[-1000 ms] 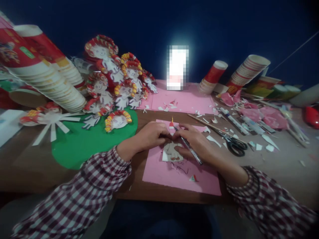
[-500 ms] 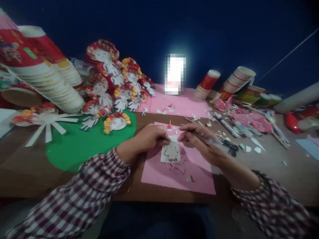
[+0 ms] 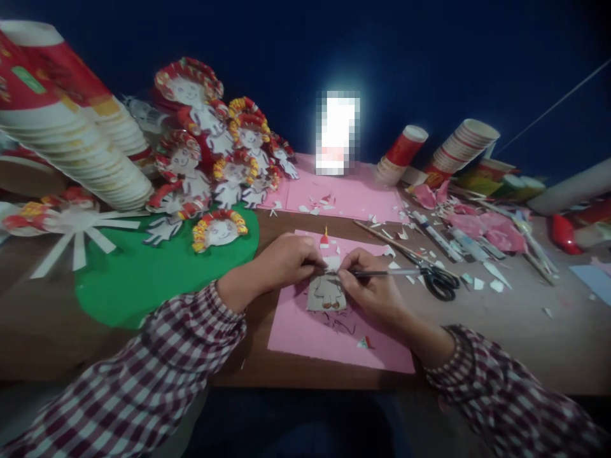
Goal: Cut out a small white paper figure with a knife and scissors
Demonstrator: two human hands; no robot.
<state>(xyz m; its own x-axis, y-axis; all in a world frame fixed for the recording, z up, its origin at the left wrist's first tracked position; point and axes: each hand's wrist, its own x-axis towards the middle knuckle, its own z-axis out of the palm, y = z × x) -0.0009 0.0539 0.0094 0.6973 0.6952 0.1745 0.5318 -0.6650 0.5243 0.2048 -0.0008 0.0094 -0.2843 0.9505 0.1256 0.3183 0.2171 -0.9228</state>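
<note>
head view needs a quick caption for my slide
Left hand at a small paper drawing, right hand holding a pen, over a pink sheet.

Attire about the pink sheet. Left sleeve, left of the sheet, and right sleeve, right of it: maroon-and-white check, each gathered into a puckered cuff. Left hand and right hand: bare. Lap clothing, below the sheet: dark, details too dim from here.

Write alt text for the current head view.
A person's left hand touches a paper drawing of a figure over a pink sheet while the right hand grips a pen. Scissors lie to the right, decorated paper dolls to the left.
</note>
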